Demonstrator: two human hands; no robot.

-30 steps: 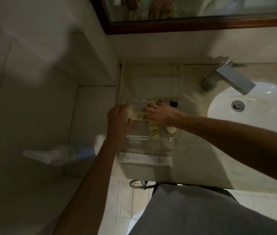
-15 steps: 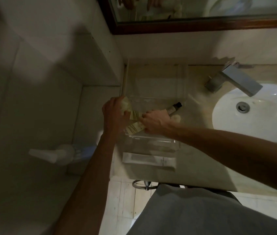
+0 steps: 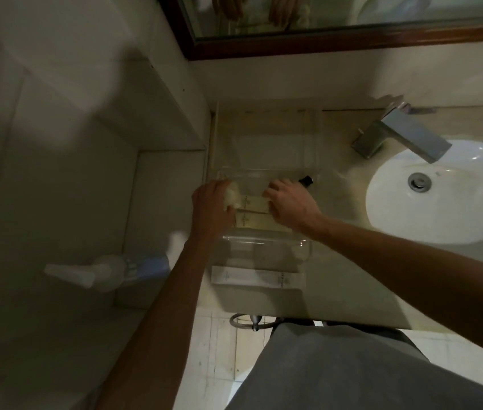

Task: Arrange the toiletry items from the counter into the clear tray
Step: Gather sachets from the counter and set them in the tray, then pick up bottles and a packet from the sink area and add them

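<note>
Tray (image 3: 267,241): two tubes, now flat.
Our left hand (image 3: 213,208) grips a pale lump; right hand (image 3: 290,205) presses the upper tube (image 3: 253,202), earlier tilted toward 2 o'clock.

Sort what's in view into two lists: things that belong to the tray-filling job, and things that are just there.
Part of the job:
clear tray
yellowish bottles lying in the tray
black-capped bottle
white boxes on the counter, in front of the tray
left hand, right hand

Just there:
faucet
sink
mirror
white pump bottle on the left ledge
</note>
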